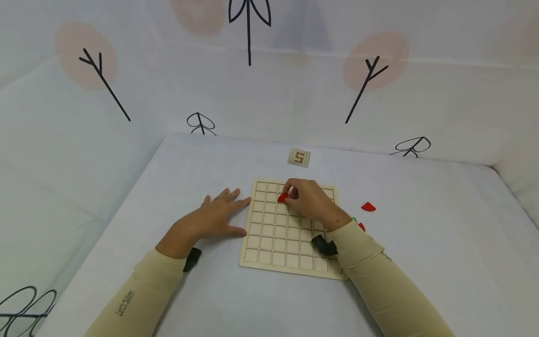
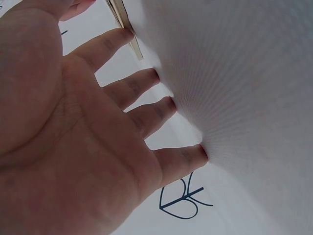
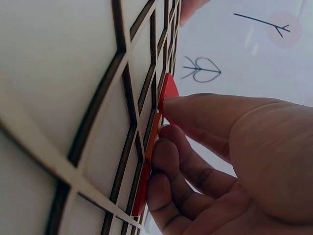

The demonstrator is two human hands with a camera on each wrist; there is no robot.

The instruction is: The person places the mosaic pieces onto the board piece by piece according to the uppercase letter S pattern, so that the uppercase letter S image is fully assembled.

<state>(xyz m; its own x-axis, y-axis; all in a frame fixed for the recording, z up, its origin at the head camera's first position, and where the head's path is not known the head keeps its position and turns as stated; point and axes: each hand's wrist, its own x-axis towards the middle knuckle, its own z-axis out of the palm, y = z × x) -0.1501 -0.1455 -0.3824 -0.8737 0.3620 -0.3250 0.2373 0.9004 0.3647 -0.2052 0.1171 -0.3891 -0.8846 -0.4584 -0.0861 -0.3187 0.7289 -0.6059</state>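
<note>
A pale wooden grid board (image 1: 269, 244) lies flat on the white table. My right hand (image 1: 309, 200) is over its upper part and pinches a red wedge-shaped piece with a curved edge (image 1: 282, 198) between thumb and fingers, close over a grid square. In the right wrist view the thumb lies against that red piece (image 3: 168, 90). An orange piece (image 3: 153, 133) and another red piece (image 3: 141, 188) sit in the grid beneath the other fingers. My left hand (image 1: 216, 217) rests with fingers spread on the table, its index fingertip and thumb at the board's left edge.
Beyond the board lies a small pattern card (image 1: 299, 157) with an S-like figure on a grid. A loose red wedge (image 1: 368, 207) is right of the board. Green and red pieces (image 1: 361, 227) show partly behind the right sleeve. White cloth walls rise behind and beside the table.
</note>
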